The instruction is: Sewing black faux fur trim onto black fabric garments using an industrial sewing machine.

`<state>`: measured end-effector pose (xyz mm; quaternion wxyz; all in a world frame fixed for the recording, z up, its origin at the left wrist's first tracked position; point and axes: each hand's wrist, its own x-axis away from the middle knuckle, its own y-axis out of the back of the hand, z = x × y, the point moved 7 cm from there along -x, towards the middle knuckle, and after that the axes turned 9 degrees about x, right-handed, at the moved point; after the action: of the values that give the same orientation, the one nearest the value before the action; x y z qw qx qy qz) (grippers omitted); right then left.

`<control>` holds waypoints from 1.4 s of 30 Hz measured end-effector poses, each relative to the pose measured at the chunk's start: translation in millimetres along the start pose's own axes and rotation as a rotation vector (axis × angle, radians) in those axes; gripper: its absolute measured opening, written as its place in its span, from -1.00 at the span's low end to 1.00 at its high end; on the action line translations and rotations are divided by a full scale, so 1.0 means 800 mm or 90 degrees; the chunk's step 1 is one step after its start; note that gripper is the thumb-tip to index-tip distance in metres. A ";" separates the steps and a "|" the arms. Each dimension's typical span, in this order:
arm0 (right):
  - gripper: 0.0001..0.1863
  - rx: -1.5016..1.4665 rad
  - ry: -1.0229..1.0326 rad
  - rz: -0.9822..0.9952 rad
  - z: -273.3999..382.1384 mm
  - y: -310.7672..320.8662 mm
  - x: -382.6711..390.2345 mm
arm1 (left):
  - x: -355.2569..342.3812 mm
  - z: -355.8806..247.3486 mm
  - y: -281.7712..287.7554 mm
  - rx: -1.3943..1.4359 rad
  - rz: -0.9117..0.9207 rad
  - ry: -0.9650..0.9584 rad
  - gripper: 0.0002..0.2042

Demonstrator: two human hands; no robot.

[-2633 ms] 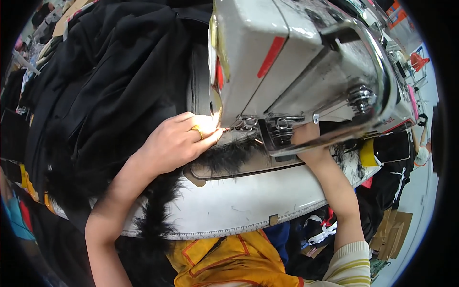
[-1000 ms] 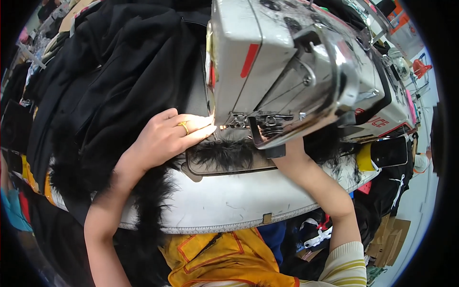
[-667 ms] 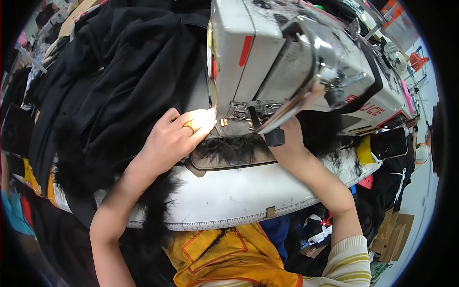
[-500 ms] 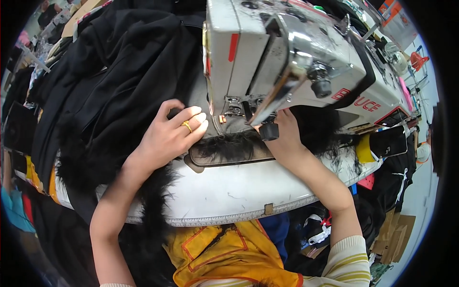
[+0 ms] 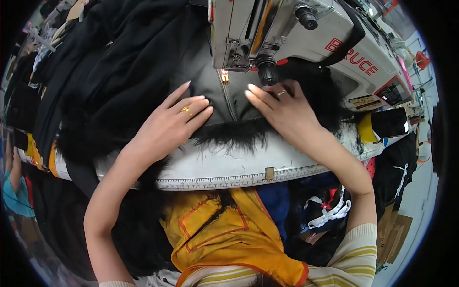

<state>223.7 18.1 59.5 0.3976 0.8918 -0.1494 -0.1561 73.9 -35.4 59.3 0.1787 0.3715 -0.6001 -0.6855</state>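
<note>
Lying released, fingers spread, on black garment (image 5: pixel 138 71): left hand (image 5: pixel 168 120) left-front of sewing machine (image 5: pixel 306 44), right hand (image 5: pixel 289 112) just in front, fingertips partly obscured near machine's black knob (image 5: pixel 267 71). Garment runs under machine, hidden there; machine's top cut off.

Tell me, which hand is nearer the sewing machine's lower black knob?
Right. The right hand is on the cloth, just below the knob in the picture; the left hand is also on the cloth, farther off, down and to the left.
</note>
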 end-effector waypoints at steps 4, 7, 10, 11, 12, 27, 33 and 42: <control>-0.51 -0.165 0.023 -0.090 0.015 -0.005 -0.024 | -0.017 0.010 -0.006 0.137 0.040 0.003 -0.70; -0.49 -0.181 -0.052 -0.074 0.001 -0.019 -0.022 | 0.002 0.027 0.005 0.320 0.027 0.065 -0.58; -0.49 -0.151 -0.053 -0.086 -0.008 -0.023 -0.018 | 0.011 0.024 0.013 0.295 0.031 0.062 -0.60; -0.50 -0.155 -0.049 -0.066 -0.010 -0.028 -0.019 | 0.014 0.024 0.014 0.283 0.006 0.047 -0.59; -0.51 -0.157 -0.046 -0.046 -0.013 -0.033 -0.019 | 0.015 0.026 0.013 0.271 -0.020 0.031 -0.59; -0.75 -0.303 -0.250 -0.072 -0.071 -0.080 0.012 | -0.048 0.067 -0.017 0.208 -0.179 -0.074 -0.70; -0.87 -0.334 -0.229 -0.165 -0.072 -0.060 0.000 | -0.052 0.058 -0.013 0.079 -0.141 -0.055 -0.67; -0.66 -0.297 -0.188 -0.105 -0.061 -0.072 0.001 | -0.024 0.063 -0.002 0.085 -0.071 -0.038 -0.79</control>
<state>252.0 87.0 47.0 0.5520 0.7527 -0.0925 -0.3467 50.4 13.2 63.7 0.0972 0.3952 -0.6278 -0.6636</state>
